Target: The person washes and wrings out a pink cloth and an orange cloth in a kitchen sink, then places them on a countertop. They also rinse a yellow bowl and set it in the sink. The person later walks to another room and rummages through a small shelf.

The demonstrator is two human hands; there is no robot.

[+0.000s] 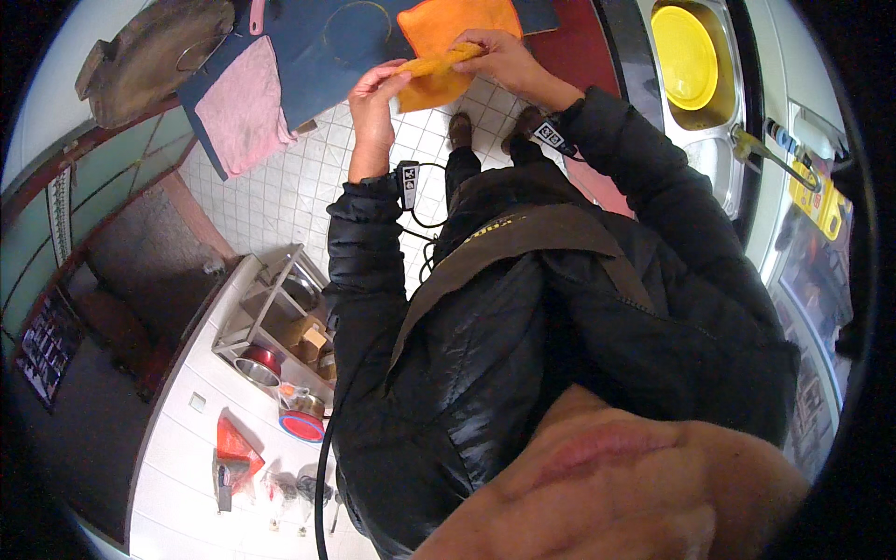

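Both my hands grip a yellow-orange cloth (437, 87) along its rolled or bunched upper edge. My left hand (374, 105) pinches the left end between thumb and fingers, while my right hand (493, 56) pinches the right end. The lower part of this cloth hangs in front of the table edge, over the tiled floor. Just beyond it, an orange cloth (465, 21) with a red border lies on the dark blue tabletop (322, 70). To the left, a pink cloth (241, 108) is spread on the table and drapes over its front edge.
A round wooden board (154, 56) stands at the far left near a pink handle (257, 17). On the right, a yellow basin (684, 59) sits in a steel sink with a faucet (777, 157). A metal shelf (262, 308) with pots is behind my left side. A black cable (325, 462) hangs nearby.
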